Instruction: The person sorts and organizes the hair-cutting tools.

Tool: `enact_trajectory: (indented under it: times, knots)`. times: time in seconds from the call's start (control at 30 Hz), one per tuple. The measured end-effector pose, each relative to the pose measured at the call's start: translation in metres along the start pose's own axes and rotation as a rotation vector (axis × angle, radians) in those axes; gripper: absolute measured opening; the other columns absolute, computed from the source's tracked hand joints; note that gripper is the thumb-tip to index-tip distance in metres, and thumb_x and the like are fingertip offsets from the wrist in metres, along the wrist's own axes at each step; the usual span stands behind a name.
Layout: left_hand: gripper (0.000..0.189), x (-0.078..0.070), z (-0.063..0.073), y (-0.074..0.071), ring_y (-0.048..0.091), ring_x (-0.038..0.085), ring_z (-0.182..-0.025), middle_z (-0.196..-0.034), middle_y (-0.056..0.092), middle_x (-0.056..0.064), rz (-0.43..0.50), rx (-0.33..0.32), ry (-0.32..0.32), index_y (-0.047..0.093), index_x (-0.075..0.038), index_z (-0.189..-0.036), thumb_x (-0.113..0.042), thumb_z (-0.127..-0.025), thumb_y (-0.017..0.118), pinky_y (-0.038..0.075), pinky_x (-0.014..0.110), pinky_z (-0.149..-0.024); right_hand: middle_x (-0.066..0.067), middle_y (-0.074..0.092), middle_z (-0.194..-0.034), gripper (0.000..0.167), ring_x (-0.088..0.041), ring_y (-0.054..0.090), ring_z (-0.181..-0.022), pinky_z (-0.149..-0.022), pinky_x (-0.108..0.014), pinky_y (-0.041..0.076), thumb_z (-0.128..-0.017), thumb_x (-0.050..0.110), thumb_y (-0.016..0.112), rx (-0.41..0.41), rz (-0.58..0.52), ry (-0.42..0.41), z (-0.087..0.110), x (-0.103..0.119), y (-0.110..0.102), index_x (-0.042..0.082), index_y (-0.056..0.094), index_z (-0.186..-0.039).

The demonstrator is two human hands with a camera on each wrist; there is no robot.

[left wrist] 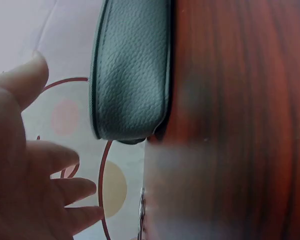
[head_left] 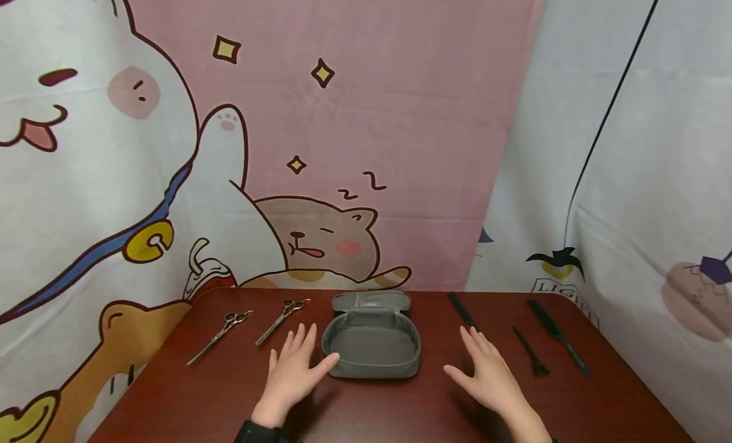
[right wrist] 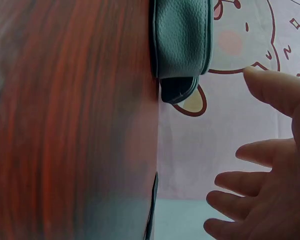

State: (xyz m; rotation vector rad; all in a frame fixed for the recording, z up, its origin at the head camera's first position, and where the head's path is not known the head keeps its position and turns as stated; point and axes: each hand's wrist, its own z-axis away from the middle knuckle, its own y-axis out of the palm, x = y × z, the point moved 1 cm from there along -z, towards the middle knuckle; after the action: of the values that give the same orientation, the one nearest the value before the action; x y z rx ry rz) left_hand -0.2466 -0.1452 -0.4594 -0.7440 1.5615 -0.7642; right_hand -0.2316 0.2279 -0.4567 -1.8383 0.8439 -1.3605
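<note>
A grey zip case (head_left: 374,367) stands with its lid folded back at the middle of the table; its textured side (left wrist: 132,75) fills much of the left wrist view's upper part. Beside its front left corner hovers my left hand (head_left: 293,370), fingers spread and holding nothing. My right hand (head_left: 486,373) is held out to the right of the case, fingers extended, nothing in it. Just beyond its fingertips lies a black comb (head_left: 462,309). Two pairs of hairdressing scissors lie to the left: one pair (head_left: 220,336) farther out, the other pair (head_left: 283,321) nearer the case.
On the right lie a black hair clip (head_left: 532,353) and a black comb with a long handle (head_left: 557,335). The reddish-brown wooden table (head_left: 366,411) ends at a cartoon-printed cloth (head_left: 400,112) hanging behind it.
</note>
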Motion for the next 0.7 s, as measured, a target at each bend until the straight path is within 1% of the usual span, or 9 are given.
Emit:
enact_trajectory:
  times: [0.13, 0.23, 0.3, 0.4, 0.47, 0.6, 0.7]
  knots:
    - [0.092, -0.001, -0.004, 0.004, 0.027, 0.045, -0.142, -0.154, 0.032, 0.027, 0.091, -0.024, 0.030, 0.036, 0.001, -0.151, -0.066, -0.091, 0.055, 0.019, 0.068, -0.108, -0.033, 0.031, -0.151, 0.083, -0.055, 0.028, -0.137, -0.100, -0.070, 0.030, -0.091, 0.041, 0.071, -0.002, -0.052, -0.009, -0.005, 0.004, 0.001, -0.004, 0.034, -0.150]
    - [0.086, -0.002, -0.009, 0.004, 0.035, 0.046, -0.137, -0.149, 0.038, 0.029, 0.174, -0.044, 0.036, 0.037, 0.007, -0.148, -0.057, -0.093, 0.059, 0.029, 0.062, -0.107, -0.031, 0.033, -0.151, 0.081, -0.053, 0.030, -0.137, -0.101, -0.069, 0.031, -0.092, 0.039, 0.070, -0.007, -0.094, -0.029, -0.012, 0.009, 0.005, -0.003, 0.034, -0.151]
    - [0.083, -0.003, -0.012, 0.002, 0.041, 0.045, -0.134, -0.146, 0.042, 0.030, 0.217, -0.055, 0.028, 0.039, 0.008, -0.146, -0.051, -0.093, 0.063, 0.034, 0.060, -0.105, -0.031, 0.034, -0.151, 0.081, -0.052, 0.031, -0.136, -0.101, -0.069, 0.031, -0.092, 0.039, 0.069, -0.002, -0.125, -0.040, -0.017, 0.013, 0.008, -0.004, 0.034, -0.150]
    - [0.079, -0.004, -0.017, 0.000, 0.046, 0.045, -0.130, -0.143, 0.046, 0.030, 0.256, -0.069, 0.005, 0.041, 0.009, -0.145, -0.047, -0.093, 0.066, 0.039, 0.059, -0.101, -0.031, 0.034, -0.150, 0.081, -0.051, 0.033, -0.136, -0.102, -0.067, 0.032, -0.093, 0.041, 0.068, 0.022, -0.169, -0.044, -0.024, 0.019, 0.014, -0.005, 0.033, -0.151]
    - [0.077, -0.005, -0.019, 0.001, 0.048, 0.045, -0.128, -0.141, 0.047, 0.030, 0.274, -0.076, -0.009, 0.043, 0.009, -0.143, -0.045, -0.093, 0.066, 0.041, 0.058, -0.100, -0.031, 0.035, -0.150, 0.081, -0.049, 0.034, -0.136, -0.103, -0.065, 0.032, -0.094, 0.042, 0.067, 0.036, -0.197, -0.028, -0.028, 0.022, 0.017, -0.005, 0.033, -0.151]
    - [0.071, -0.006, -0.024, 0.006, 0.050, 0.045, -0.125, -0.138, 0.051, 0.029, 0.301, -0.092, -0.021, 0.047, 0.010, -0.140, -0.041, -0.094, 0.066, 0.043, 0.057, -0.097, -0.031, 0.037, -0.148, 0.080, -0.048, 0.036, -0.135, -0.103, -0.064, 0.033, -0.096, 0.044, 0.063, 0.042, -0.235, 0.023, -0.034, 0.027, 0.025, -0.006, 0.033, -0.150]
    - [0.067, -0.005, -0.026, 0.011, 0.051, 0.045, -0.123, -0.135, 0.053, 0.030, 0.312, -0.094, -0.032, 0.049, 0.011, -0.137, -0.038, -0.094, 0.066, 0.044, 0.057, -0.096, -0.031, 0.040, -0.146, 0.077, -0.049, 0.038, -0.134, -0.102, -0.064, 0.034, -0.097, 0.043, 0.062, 0.041, -0.243, 0.043, -0.037, 0.030, 0.031, -0.007, 0.034, -0.149]
